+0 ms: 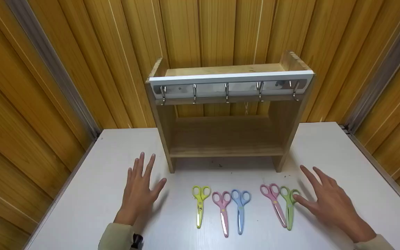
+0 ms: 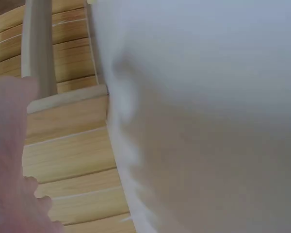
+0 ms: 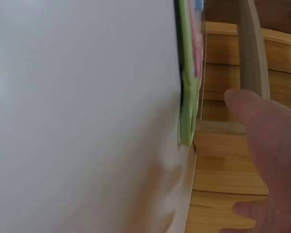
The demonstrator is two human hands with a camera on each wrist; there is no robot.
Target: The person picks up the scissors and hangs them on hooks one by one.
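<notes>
My left hand hovers over the table's left side with its fingers spread, holding nothing. Over on the right, my right hand is spread too, its thumb close to the green scissors; whether they touch is hard to tell. Beside those lie pink scissors. Nearer the middle are yellow scissors, a second pair of pink scissors and blue scissors. All point their blades toward me. In the right wrist view the green scissors lie beyond the thumb.
Behind the scissors stands a wooden shelf with a white-edged rail bearing several metal hooks. Wood-patterned walls enclose the white table at the back and both sides.
</notes>
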